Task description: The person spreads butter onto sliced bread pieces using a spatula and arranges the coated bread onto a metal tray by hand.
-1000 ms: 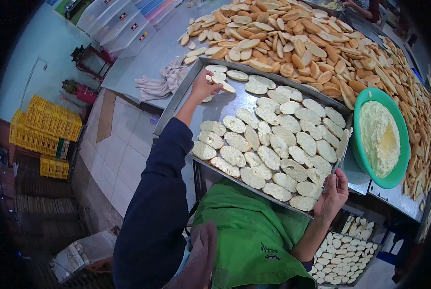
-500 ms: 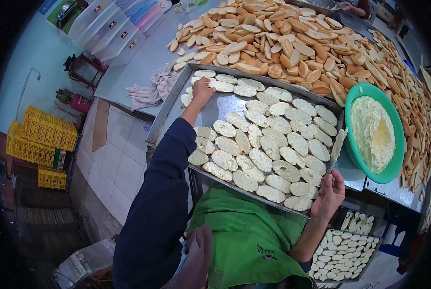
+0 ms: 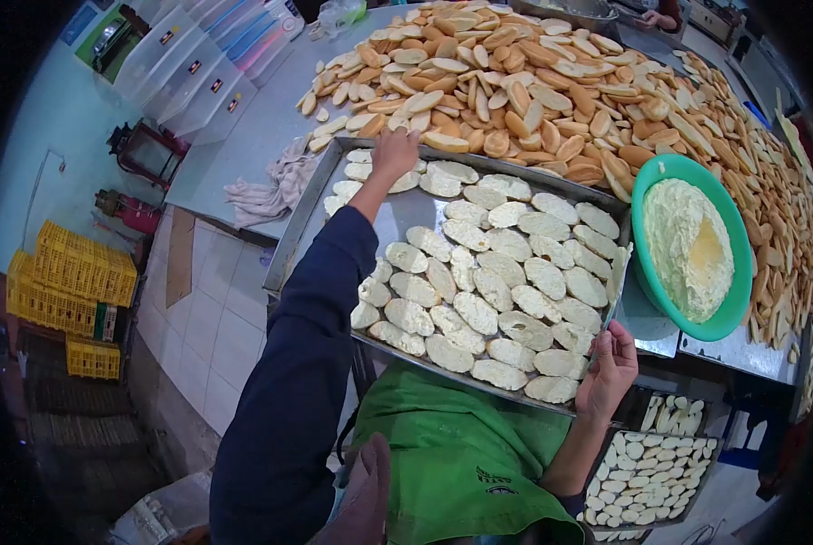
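A metal baking tray (image 3: 284,263) lies tilted across the table edge in front of me, with rows of cream-coated bread slices (image 3: 475,312) on it. My left hand (image 3: 394,153) is at its far rim, fingers apart over the nearest loose bread; no slice shows in it. At the tray's right near corner, my right hand (image 3: 609,365) is closed around the lower end of a flat, cream-smeared spreader (image 3: 618,272), which lies along the tray's right side. Its handle is hidden in the fingers. To the right, a green basin (image 3: 644,245) holds pale cream (image 3: 688,241).
A large heap of sliced bread (image 3: 534,77) covers the table behind the tray. A cloth (image 3: 275,186) lies at the left, near clear plastic drawers (image 3: 188,77). Filled trays (image 3: 652,477) stand low at the right. Another person's hand (image 3: 652,18) shows at the far end.
My left hand has left a slice inside the tray and moved up and right to the far rim. My right hand keeps its hold at the corner. The whole view has shifted slightly.
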`<state>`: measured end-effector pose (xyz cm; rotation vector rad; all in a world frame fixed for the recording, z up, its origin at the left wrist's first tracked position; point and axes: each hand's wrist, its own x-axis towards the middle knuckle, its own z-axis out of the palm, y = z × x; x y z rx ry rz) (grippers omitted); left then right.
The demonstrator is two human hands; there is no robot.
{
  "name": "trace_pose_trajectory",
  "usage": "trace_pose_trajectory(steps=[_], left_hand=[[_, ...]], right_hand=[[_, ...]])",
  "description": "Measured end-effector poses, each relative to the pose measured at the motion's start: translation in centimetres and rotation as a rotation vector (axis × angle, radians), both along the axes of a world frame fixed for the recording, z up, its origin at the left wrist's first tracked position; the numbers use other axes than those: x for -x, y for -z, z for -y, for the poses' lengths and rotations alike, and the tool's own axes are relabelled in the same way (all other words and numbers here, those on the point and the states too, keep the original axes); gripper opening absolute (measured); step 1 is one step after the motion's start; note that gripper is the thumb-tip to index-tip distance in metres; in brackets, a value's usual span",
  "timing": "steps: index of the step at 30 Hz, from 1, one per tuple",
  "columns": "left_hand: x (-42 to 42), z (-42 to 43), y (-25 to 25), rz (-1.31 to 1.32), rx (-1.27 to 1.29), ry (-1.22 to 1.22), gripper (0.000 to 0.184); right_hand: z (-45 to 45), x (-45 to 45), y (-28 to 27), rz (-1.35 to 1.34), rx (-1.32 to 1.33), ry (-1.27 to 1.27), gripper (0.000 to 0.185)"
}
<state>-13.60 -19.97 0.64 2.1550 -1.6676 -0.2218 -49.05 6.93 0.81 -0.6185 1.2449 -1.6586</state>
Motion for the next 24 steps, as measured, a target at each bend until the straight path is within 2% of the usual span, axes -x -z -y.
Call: trace_pose_trajectory(steps=[1, 2, 3, 5, 7, 9, 11, 13, 14, 16, 18, 19, 21, 24], left_hand=[[1.4, 0.6, -0.5, 0.111, -0.105, -0.030, 0.056], [2.2, 1.3, -0.6, 0.063, -0.180, -0.031, 0.072], [3.0, 1.6, -0.9, 0.058, -0.176, -0.020, 0.072], [4.4, 2.2, -1.7, 0.135, -0.381, -0.094, 0.081], [4.3, 2.9, -2.1, 0.070, -0.395, -0.100, 0.087], [2.7, 4.9, 0.0, -0.137, -0.355, -0.111, 0.088], [2.1, 4.4, 0.0, -0.288, -0.163, -0.069, 0.081], [2.5, 2.5, -1.4, -0.552, 0.100, 0.119, 0.060], [3.4, 0.8, -2.5, -0.550, 0.097, 0.119, 0.060], [5.6, -3.7, -4.6, -1.189, 0.146, 0.255, 0.041], [7.4, -8.8, -6.3, -1.500, -0.052, 0.400, 0.040], [8.3, -11.4, -7.0, -1.574, -0.149, 0.338, 0.042], [8.8, -14.6, -6.8, -1.608, -0.330, 0.372, 0.041], [10.0, -18.2, -6.7, -1.767, -0.424, 0.369, 0.043]], right_hand=[[0.0, 0.0, 0.0, 0.006, 0.009, 0.015, 0.023], [0.0, 0.0, -0.1, 0.011, 0.018, 0.031, 0.023], [-0.1, 0.2, -0.3, 0.006, 0.021, 0.041, 0.023], [-0.4, 0.8, -0.5, 0.034, -0.001, 0.037, 0.021], [-0.4, 1.1, -0.1, 0.045, 0.029, 0.053, 0.021], [-0.4, 1.2, 0.0, 0.064, 0.021, 0.061, 0.021], [-0.4, 1.1, 0.1, 0.064, 0.017, 0.048, 0.021], [-0.4, 1.0, 0.1, 0.065, 0.010, 0.035, 0.022], [-0.3, 0.8, 0.1, 0.042, 0.023, -0.001, 0.020], [-0.3, 0.5, 0.0, 0.021, 0.032, -0.030, 0.019], [0.0, 0.0, -0.3, -0.027, 0.053, -0.158, 0.016], [0.1, -0.4, -0.5, -0.029, 0.046, -0.156, 0.016], [0.3, -1.0, -1.0, -0.024, 0.053, -0.294, 0.013], [0.7, -1.7, -1.2, -0.104, 0.092, -0.386, 0.011]])
